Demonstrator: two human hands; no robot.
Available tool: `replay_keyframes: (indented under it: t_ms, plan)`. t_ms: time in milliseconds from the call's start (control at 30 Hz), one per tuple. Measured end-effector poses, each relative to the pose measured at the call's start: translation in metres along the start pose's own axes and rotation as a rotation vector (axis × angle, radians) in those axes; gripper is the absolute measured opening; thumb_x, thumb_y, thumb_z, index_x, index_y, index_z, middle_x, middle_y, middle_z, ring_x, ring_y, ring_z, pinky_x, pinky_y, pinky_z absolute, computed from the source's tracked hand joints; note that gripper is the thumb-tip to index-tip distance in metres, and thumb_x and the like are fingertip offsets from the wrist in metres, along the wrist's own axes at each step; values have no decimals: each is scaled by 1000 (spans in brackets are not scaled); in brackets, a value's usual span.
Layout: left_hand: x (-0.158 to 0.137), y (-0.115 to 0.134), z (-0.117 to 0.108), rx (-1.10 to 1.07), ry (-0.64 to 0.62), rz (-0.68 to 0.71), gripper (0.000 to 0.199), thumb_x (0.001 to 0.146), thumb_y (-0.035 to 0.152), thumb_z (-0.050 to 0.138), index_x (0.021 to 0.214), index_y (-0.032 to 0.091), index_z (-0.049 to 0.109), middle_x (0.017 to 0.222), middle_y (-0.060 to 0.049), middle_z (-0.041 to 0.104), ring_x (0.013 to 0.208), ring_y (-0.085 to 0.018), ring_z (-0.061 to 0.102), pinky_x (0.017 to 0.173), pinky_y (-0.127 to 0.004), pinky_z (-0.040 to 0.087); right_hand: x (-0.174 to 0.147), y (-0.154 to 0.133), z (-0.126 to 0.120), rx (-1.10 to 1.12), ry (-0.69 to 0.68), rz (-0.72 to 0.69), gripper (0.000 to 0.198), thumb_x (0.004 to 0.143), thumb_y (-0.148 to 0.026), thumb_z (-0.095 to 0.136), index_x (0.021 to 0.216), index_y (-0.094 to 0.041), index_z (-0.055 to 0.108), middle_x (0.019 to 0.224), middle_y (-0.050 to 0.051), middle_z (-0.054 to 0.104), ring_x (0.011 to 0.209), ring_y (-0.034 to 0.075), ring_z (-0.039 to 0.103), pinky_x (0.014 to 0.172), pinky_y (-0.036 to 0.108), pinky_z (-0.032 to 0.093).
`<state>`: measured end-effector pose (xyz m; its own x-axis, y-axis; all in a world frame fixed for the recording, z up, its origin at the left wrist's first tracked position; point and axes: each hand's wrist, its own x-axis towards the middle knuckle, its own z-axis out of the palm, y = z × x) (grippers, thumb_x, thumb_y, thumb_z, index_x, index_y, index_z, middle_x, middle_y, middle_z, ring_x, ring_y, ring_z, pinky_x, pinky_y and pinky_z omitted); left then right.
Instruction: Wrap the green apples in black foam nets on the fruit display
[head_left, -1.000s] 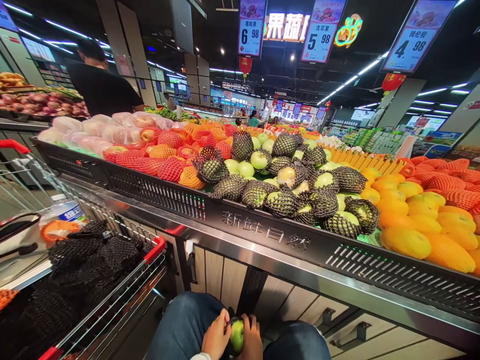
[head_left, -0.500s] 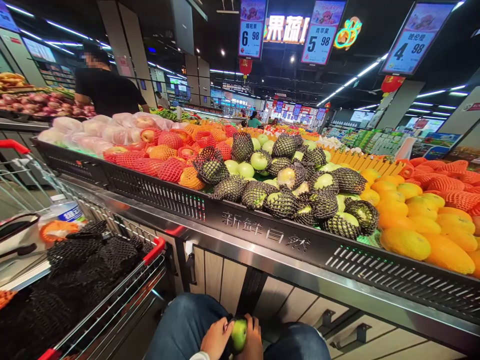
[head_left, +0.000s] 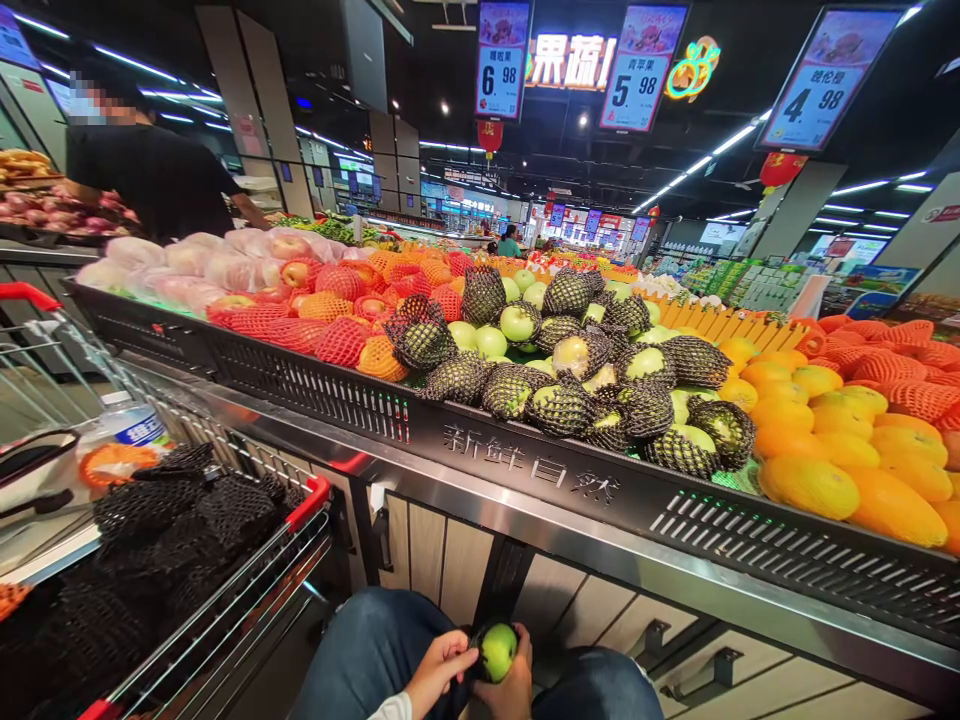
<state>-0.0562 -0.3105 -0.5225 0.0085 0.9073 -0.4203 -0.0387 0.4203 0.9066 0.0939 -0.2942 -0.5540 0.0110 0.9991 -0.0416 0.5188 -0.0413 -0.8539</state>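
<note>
Low between my knees, a green apple (head_left: 499, 654) sits in my right hand (head_left: 517, 682), whose fingers wrap round its right side and underside. A dark mesh sleeve (head_left: 478, 640) shows along the apple's left edge, covering only part of it. My left hand (head_left: 442, 668) pinches at that edge with thumb and forefinger; the exact hold is small and partly hidden. Ahead, the display holds several green apples (head_left: 491, 341), many in black mesh sleeves (head_left: 560, 409).
On the left stands a shopping cart (head_left: 309, 502) with a heap of black mesh sleeves (head_left: 187, 530) and a bottle (head_left: 135, 420). Oranges (head_left: 810, 486) lie right of the apples, red-netted fruit (head_left: 341, 340) left. The black display rim (head_left: 420, 425) runs across. A person (head_left: 150, 170) stands behind.
My left hand has drawn slightly left and the apple has turned, showing more bare green skin. The person in black at the back has moved left.
</note>
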Motion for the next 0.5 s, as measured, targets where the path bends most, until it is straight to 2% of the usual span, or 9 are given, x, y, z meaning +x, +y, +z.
replay_keyframes:
  t_ms: [100,233,333,400,500]
  plan:
    - [1,2,2,-47,8,9,71,42,83,73,64,20,46,47,9,44,40,-4,29,45,-23,13,1,3,2,29,-3,-4,83,50,-16,68,125,-17,31,122,15,57,115,33,62,102,37,49]
    - [5,1,2,-101,103,-19,78,33,90,67,61,21,42,46,11,33,41,-3,24,46,-23,14,0,1,5,67,-38,-15,84,43,-12,65,121,-17,33,121,17,57,115,34,61,102,39,48]
    - [0,5,0,-128,151,-80,79,37,92,63,68,21,50,56,8,45,45,-5,34,46,-20,17,-2,-7,6,207,-94,-34,83,42,-16,68,118,-20,34,113,13,64,106,33,66,96,40,51]
    - [-9,11,1,-221,19,-221,76,46,91,60,72,20,55,62,5,51,48,-6,41,46,-19,22,-4,-13,5,330,-151,-36,85,43,-20,69,120,-22,33,105,9,69,96,31,69,89,39,54]
    - [-24,23,5,-501,-277,-445,70,51,88,62,68,19,59,54,5,47,44,-5,38,45,-17,26,-7,-16,6,364,-212,-5,88,44,-23,69,126,-20,36,103,8,72,91,30,70,84,36,56]
